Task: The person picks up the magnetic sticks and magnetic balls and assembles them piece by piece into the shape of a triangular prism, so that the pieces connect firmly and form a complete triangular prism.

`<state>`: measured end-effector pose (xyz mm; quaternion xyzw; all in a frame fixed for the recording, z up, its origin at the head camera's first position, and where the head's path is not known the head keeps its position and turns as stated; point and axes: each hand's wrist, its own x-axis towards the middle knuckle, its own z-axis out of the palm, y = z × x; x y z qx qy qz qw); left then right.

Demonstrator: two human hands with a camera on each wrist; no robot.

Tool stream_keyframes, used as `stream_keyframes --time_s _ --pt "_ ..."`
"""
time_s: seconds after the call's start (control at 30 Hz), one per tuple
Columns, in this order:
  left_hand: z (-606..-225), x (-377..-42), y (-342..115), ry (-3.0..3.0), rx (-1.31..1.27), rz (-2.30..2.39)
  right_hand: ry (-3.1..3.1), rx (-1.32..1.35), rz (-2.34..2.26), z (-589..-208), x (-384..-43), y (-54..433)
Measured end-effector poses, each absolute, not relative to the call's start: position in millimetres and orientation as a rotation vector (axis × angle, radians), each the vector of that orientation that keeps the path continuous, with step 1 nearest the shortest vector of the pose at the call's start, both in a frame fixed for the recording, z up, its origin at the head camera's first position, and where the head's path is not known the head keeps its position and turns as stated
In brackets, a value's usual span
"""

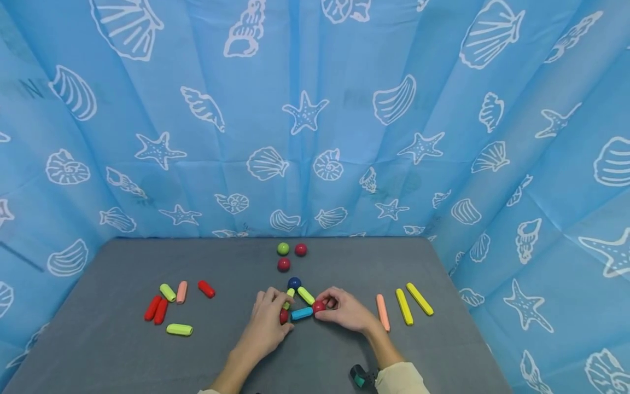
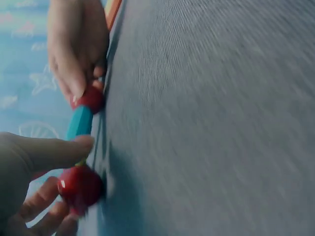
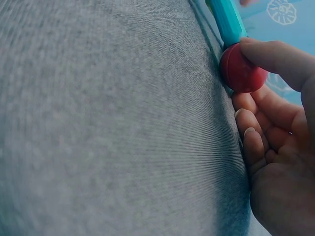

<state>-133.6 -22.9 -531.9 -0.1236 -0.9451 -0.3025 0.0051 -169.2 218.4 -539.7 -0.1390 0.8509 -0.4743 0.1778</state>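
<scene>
A triangle of short rods and balls lies on the grey table. Its top is a dark blue ball (image 1: 294, 283), from which two lime rods (image 1: 306, 296) run down to two red balls. Along the near side a blue rod (image 1: 302, 313) spans between them. My left hand (image 1: 266, 323) holds the left red ball (image 2: 80, 187) between thumb and fingers, partly covering it and the left lime rod. With thumb and fingertips my right hand (image 1: 346, 311) pinches the right red ball (image 3: 241, 69) at the blue rod's end.
Behind the triangle sit a green ball (image 1: 283, 249) and two red balls (image 1: 301, 249). Several short red, lime and pink rods (image 1: 182, 292) lie to the left. Longer yellow rods (image 1: 404, 307) and a salmon rod (image 1: 382, 312) lie right. A blue shell-print curtain (image 1: 305, 180) hangs behind the table.
</scene>
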Motion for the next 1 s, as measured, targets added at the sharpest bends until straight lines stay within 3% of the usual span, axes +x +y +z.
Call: stream_keyframes --time_s 0.2,0.53,1.0 --pt "-537 -133 -35 -2.96 -0.231 -1.186 2.425 -0.395 -1.348 -541 -169 219" --pt "-540 -133 -44 -2.902 -0.232 -1.38 2.412 -0.381 -1.343 -543 -168 217" --pt "-529 -166 -164 -2.866 0.056 -1.175 2.425 -0.418 -1.332 -544 -166 219"
